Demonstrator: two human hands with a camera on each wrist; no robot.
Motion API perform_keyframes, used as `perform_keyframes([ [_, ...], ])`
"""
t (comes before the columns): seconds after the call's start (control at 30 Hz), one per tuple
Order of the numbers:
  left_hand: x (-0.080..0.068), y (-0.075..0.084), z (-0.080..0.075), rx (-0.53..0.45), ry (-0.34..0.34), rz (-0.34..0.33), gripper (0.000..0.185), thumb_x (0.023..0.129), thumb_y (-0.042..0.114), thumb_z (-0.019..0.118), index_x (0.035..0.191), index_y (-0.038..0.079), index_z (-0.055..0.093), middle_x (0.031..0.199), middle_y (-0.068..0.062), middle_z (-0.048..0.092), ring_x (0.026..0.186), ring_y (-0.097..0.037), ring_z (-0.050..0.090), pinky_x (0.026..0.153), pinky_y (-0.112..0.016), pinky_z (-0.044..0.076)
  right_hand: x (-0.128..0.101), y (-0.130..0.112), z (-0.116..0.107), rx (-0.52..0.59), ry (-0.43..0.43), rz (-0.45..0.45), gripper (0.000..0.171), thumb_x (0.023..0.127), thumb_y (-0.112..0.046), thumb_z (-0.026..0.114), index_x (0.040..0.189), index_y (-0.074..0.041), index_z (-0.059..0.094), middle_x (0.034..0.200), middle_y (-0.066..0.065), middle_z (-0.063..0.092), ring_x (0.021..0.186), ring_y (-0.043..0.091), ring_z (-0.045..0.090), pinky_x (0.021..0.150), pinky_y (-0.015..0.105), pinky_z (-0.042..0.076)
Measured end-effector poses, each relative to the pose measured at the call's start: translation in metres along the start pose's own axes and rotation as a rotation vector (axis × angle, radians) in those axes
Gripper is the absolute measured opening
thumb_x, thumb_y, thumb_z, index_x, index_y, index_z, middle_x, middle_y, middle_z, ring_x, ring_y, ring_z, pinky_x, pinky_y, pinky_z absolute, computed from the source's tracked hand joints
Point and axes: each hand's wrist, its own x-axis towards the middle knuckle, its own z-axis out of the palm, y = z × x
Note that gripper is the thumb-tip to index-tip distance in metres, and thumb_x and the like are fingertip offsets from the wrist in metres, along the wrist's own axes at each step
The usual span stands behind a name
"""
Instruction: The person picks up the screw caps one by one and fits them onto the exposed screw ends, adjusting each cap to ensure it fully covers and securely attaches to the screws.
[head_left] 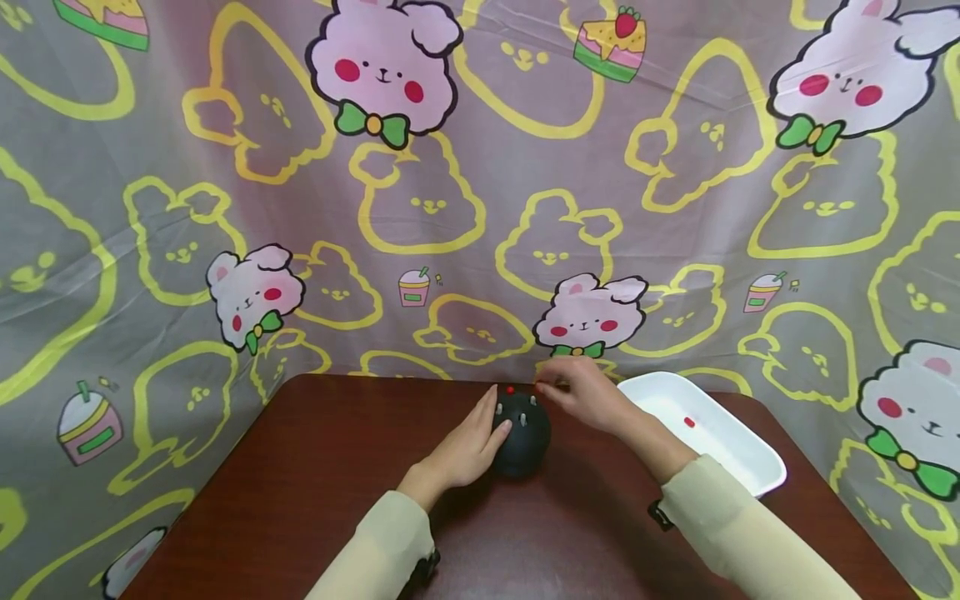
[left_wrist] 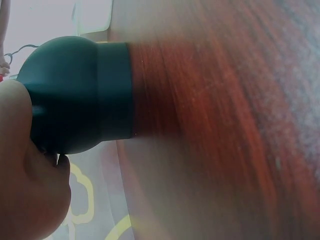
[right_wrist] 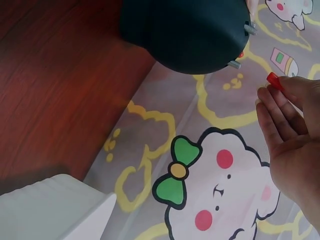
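A black dome-topped stand [head_left: 521, 446] rests on the table, with several metal screws [head_left: 523, 419] sticking out of its dome. A small red cap [head_left: 511, 390] shows at the dome's far side. My left hand [head_left: 468, 442] lies against the dome's left side, fingers straight and thumb across its front; the left wrist view shows the thumb [left_wrist: 15, 107] touching the black surface. To the right of the dome, my right hand [head_left: 581, 392] pinches a small red cap [right_wrist: 273, 80] between thumb and fingertips, apart from the screws.
A white tray [head_left: 750, 471] stands on the right of the brown table [head_left: 300, 500], with a red piece [head_left: 689, 422] lying in it. Behind the table hangs a patterned cloth [head_left: 480, 208]. The right forearm reaches over the tray's left side.
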Motion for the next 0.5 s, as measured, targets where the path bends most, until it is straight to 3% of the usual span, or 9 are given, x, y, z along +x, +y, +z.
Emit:
perform_keyframes([
  [0.17,-0.001,0.0,-0.001,-0.004,0.001,0.001,0.078,0.11,0.055,0.028,0.164,0.003,0.006,0.172,-0.012,0.008,0.157,-0.024,0.015,0.123,-0.046,0.023,0.002,-0.001,0.005,0.032,-0.006,-0.016,0.012,0.09,-0.003,0.077,0.094,-0.013,0.075,0.083,-0.006,0.068,0.074,0.004,0.063,0.07,0.028,0.057],
  [0.5,0.0,-0.001,-0.001,0.002,-0.01,-0.008,0.078,0.11,0.055,0.026,0.164,0.004,0.005,0.172,-0.01,0.005,0.157,-0.021,0.012,0.124,-0.044,0.021,0.006,-0.004,0.014,0.068,-0.022,-0.044,0.007,0.09,-0.003,0.077,0.097,-0.004,0.078,0.088,-0.001,0.073,0.077,0.007,0.067,0.071,0.029,0.058],
])
